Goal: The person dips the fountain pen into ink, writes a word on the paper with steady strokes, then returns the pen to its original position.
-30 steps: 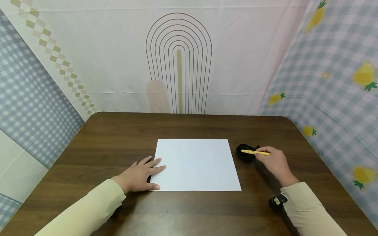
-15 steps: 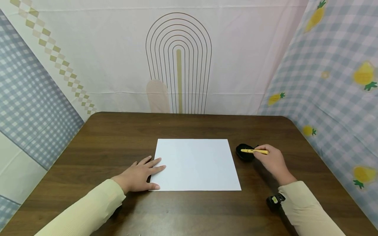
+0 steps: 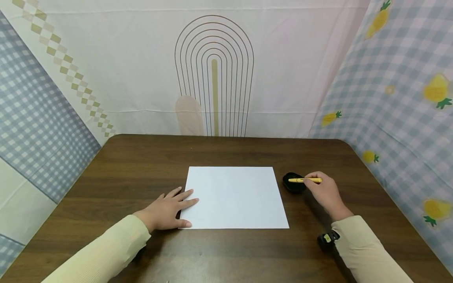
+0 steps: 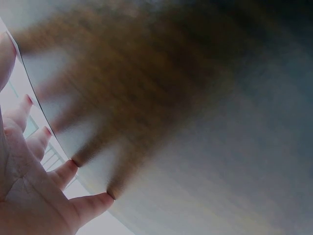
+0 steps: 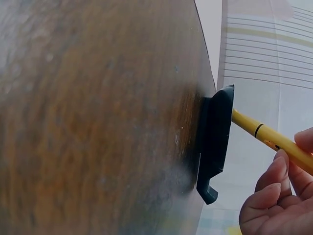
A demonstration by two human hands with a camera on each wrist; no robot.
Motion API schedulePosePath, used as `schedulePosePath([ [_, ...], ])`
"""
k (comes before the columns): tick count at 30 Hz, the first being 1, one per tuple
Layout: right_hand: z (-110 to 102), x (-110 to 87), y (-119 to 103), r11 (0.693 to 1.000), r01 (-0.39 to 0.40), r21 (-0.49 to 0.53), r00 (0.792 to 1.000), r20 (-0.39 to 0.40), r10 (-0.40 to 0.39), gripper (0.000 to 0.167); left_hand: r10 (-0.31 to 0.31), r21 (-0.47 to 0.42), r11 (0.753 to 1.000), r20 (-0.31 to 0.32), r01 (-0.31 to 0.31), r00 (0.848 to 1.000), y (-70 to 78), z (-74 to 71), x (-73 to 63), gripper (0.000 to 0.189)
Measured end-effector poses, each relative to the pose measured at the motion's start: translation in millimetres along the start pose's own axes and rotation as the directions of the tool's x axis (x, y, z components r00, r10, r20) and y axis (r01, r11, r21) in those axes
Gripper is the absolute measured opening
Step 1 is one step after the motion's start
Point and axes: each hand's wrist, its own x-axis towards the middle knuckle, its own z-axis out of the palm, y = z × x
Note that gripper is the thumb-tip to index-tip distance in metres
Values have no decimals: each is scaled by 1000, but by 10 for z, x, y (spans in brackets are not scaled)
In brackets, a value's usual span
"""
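Note:
A sheet of white paper [image 3: 235,198] lies on the brown wooden table [image 3: 233,255]. My left hand [image 3: 168,212] rests with spread fingers on its left edge. In the left wrist view the same hand [image 4: 36,186] has several fingertips touching the tabletop. To the right of the paper stands a small black dish [image 3: 292,188], shallow, with a short lip or handle. My right hand [image 3: 325,193] pinches a yellow pen [image 3: 313,180] between thumb and fingers. The pen's left end is over the dish. In the right wrist view that end of the pen [image 5: 274,139] meets the dish's [image 5: 217,132] rim line; contact is unclear.
A white cloth with printed arches [image 3: 226,78] hangs behind the table's far edge. Checked cloths hang at the left [image 3: 42,102] and right [image 3: 407,129] sides. A black wrist device [image 3: 328,239] sits at my right cuff.
My right hand has shifted slightly up and to the left, and the yellow pen now lies more level over the dish. The left hand and the paper have stayed put.

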Motion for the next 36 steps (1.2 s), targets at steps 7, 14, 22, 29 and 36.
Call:
schedulePosePath([
  [7, 1, 15, 12, 1000, -6, -1, 1000, -7, 6, 30, 4, -4, 1000, 0, -4, 1000, 6, -16, -9, 73],
  [14, -23, 43, -12, 999, -12, -30, 1000, -1, 12, 27, 12, -10, 1000, -6, -12, 1000, 8, -17, -22, 73],
  [22, -28, 113, -136, 993, 24, -114, 999, 34, -20, 24, 0, -12, 1000, 0, 0, 1000, -8, -3, -4, 72],
  [29, -66, 212, -236, 983, 50, -179, 994, 103, -32, 27, -4, -7, 1000, 0, 4, 1000, -18, 9, 10, 72],
  [36, -98, 245, -260, 979, 59, -195, 990, 138, -32, 26, -5, -8, 1000, 1, 5, 1000, -15, 6, 8, 72],
])
